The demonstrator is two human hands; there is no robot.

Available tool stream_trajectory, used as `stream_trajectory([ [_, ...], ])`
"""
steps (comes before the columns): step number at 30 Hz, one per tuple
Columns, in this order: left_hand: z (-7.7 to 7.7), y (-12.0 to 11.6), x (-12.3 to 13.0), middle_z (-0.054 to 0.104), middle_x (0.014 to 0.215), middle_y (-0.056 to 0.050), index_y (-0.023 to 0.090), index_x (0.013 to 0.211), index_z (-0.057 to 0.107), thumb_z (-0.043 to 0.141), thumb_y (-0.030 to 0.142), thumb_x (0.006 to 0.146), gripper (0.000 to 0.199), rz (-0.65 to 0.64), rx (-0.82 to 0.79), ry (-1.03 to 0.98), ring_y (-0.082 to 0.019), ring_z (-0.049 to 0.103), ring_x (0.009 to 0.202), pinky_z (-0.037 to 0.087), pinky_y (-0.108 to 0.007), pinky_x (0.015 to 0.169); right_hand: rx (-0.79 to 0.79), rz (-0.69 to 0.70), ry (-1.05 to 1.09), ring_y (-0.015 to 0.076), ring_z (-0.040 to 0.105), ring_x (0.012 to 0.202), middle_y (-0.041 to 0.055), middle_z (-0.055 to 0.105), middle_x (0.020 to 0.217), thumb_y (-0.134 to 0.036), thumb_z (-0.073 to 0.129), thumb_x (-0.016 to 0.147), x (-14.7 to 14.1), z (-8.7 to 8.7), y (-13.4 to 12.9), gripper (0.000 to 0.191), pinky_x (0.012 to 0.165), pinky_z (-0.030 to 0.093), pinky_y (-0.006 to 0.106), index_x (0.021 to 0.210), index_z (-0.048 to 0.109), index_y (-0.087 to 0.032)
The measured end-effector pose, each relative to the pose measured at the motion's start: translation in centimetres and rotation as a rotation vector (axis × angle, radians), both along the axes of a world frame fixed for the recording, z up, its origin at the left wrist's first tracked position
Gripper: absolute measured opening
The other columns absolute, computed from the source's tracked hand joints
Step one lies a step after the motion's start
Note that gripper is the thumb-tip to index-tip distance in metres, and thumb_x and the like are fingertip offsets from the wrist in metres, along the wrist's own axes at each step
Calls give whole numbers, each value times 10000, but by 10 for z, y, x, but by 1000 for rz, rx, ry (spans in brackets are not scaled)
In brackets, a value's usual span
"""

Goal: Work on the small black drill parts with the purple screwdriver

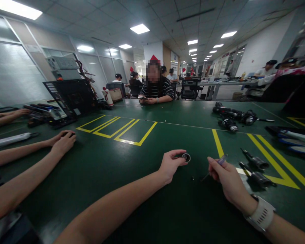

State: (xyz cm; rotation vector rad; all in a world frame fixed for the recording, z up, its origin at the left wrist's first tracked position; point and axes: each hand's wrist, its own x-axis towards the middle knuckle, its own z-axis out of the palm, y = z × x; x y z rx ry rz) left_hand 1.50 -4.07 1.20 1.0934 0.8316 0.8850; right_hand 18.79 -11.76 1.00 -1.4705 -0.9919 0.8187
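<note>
While the left hand [170,165] rests on the green table [132,176], its thumb and forefinger are pinched together on a small dark ring-shaped part [186,157], held just above the table surface. All positions below are given relative to that ring-shaped part. Right of it, close by, the right hand [225,178] is closed around a thin screwdriver [217,163] with a pale translucent handle; the shaft slants down toward the table below and right of the ring, tip not touching it. A white wristband [262,214] sits on the right wrist. A tiny dark speck, possibly a screw [192,177], lies on the table just below the ring; too small to identify for certain. Further right, beyond the screwdriver, two black cylindrical parts [256,169] lie across a yellow floor-tape line [277,167]. Far right and behind, a cluster of black tools [231,117] lies on the table. Behind and left, yellow taped rectangles [119,130] mark the surface. Well to the left, another person's hand [63,142] lies flat on the table, a white pen-shaped tool [12,139] beyond it. Directly behind, across the table, a person in a striped top [157,91] is seated.
</note>
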Motion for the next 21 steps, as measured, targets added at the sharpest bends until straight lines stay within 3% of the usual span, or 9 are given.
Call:
stream_trajectory([
  [4,0,-1,-2,652,1058,-90,156,1040,650,595,17,763,315,-29,26,-8,-195,635,945,533,-369,858,41,-2,152,137,493,448,-10,520,504,-528,605,728,-5,8,-2,374,411,404,259,580,561,-186],
  [7,0,-2,-1,665,1033,-87,151,1040,653,594,18,764,312,-25,56,-15,-190,637,936,535,-356,850,166,62,231,151,545,534,5,571,575,-474,611,759,-8,13,-7,312,488,469,274,634,609,-187],
  [12,-1,-3,0,677,1012,-94,142,1024,664,633,38,743,301,-26,85,-29,-185,641,902,537,-359,835,252,154,-151,197,637,753,36,686,768,-423,571,819,-11,9,-15,238,684,532,309,813,680,-212],
  [21,-3,-4,4,702,885,-83,122,957,685,711,78,674,287,9,108,-37,-182,657,813,531,-369,809,427,205,-479,200,672,761,56,702,829,-333,541,851,-19,9,-17,183,653,561,297,883,672,-210],
])
